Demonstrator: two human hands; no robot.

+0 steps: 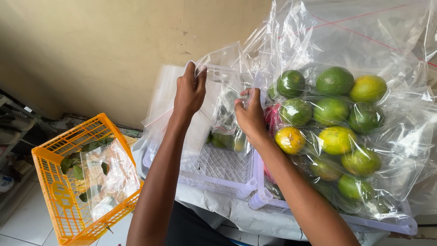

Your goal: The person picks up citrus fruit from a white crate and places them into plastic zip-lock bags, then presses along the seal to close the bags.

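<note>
Plastic is the weak point at this moment: both hands hold one small clear bag (223, 91) up by its top edge, above a white slotted tray (218, 168). The left hand (190, 91) has its grip pressed together on the upper left corner of the bag, fingers curled over the film. The right hand (249, 116) pinches the other side of the mouth lower down, thumb and fingers closed on the plastic. A few green fruits (226, 139) hang in the bottom of the bag, just over the tray.

With the right side held lower than the left, the mouth tilts, and I judge that a fruit could roll out if the bag tips further. The film is thin and slippery, so either pinch might slide off under the load. A dropped bag would likely land in the tray, yet it could bounce toward the orange basket (73, 182) on the floor, which holds leaves and another sheet of plastic. Just right of the hands, a large clear bag of green and yellow citrus (337, 123) crowds the wrist; a stray elbow could snag its loose film.
</note>
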